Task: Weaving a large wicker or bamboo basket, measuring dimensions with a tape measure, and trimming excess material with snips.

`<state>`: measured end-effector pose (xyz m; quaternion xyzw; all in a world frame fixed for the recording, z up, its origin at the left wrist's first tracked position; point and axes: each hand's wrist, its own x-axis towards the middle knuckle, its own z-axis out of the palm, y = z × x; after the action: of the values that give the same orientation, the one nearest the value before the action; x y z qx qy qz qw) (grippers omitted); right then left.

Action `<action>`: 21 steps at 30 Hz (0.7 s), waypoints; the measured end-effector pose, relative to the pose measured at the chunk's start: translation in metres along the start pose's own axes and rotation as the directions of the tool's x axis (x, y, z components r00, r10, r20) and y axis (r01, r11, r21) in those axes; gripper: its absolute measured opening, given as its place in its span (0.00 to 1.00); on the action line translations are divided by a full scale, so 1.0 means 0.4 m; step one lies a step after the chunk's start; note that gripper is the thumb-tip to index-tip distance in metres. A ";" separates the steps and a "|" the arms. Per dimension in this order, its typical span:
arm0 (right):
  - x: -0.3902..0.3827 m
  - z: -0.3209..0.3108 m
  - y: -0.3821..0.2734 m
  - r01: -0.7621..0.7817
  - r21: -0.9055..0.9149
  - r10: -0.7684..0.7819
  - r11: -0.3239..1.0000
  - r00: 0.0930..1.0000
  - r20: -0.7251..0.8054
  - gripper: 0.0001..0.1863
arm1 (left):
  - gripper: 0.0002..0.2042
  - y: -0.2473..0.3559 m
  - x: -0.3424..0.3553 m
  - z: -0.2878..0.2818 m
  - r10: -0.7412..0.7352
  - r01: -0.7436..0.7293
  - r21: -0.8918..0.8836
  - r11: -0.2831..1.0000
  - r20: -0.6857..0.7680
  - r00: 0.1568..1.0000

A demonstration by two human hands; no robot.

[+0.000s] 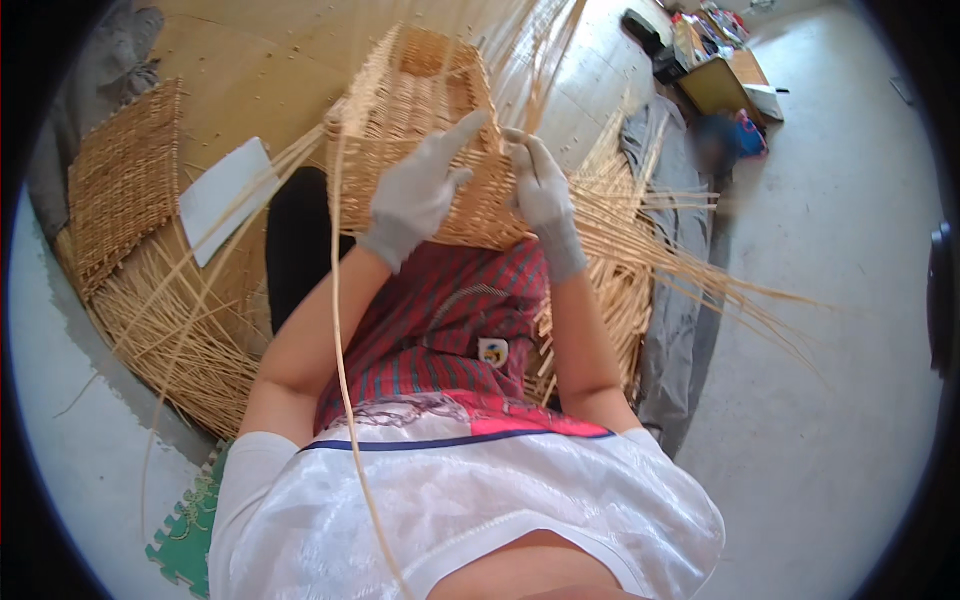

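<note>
A partly woven wicker basket (pixel 400 135) rests on my lap, tilted, with long loose strands sticking out from its far and right sides. My left hand (pixel 415 195), in a light grey glove, lies against the near wall; its index finger stretches toward the right corner and the thumb stands apart. At that corner my right hand (pixel 543 190), gloved too, pinches wicker strands (pixel 538 100) that rise from the edge. More strands (pixel 690 265) fan out to the right from behind my right wrist. One long strand (pixel 338 280) hangs down in front of my left forearm.
A woven wicker panel (pixel 125 180) and a white sheet (pixel 225 200) lie at the left, above a heap of loose strands (pixel 180 340). More wicker (pixel 610 290) sits on grey cloth (pixel 675 330) at the right. Assorted boxes (pixel 715 85) stand far right; a green foam mat (pixel 190 530) is near left.
</note>
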<state>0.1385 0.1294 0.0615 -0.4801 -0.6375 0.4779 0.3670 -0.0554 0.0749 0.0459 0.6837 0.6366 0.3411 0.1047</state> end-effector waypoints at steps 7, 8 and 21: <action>-0.120 0.243 -0.084 0.242 -0.155 -0.255 0.958 0.965 -0.068 0.15 | 0.10 -0.217 -0.112 -0.090 -0.500 -0.078 -0.796 0.600 -0.450 0.740; -0.138 0.294 -0.101 0.331 -0.139 -0.329 0.933 0.944 0.041 0.16 | 0.10 -0.233 -0.115 -0.100 -0.416 -0.036 -0.698 0.715 -0.467 0.780; -0.150 0.329 -0.159 0.766 -0.501 -0.700 0.402 0.610 0.371 0.20 | 0.36 -0.271 -0.014 -0.122 -0.167 -0.068 -0.688 0.723 -0.269 0.948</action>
<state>0.0159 0.0325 0.0861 -0.2171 -0.9180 0.0544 0.3274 -0.1710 0.0733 0.0180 0.5151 0.4907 0.6536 0.2583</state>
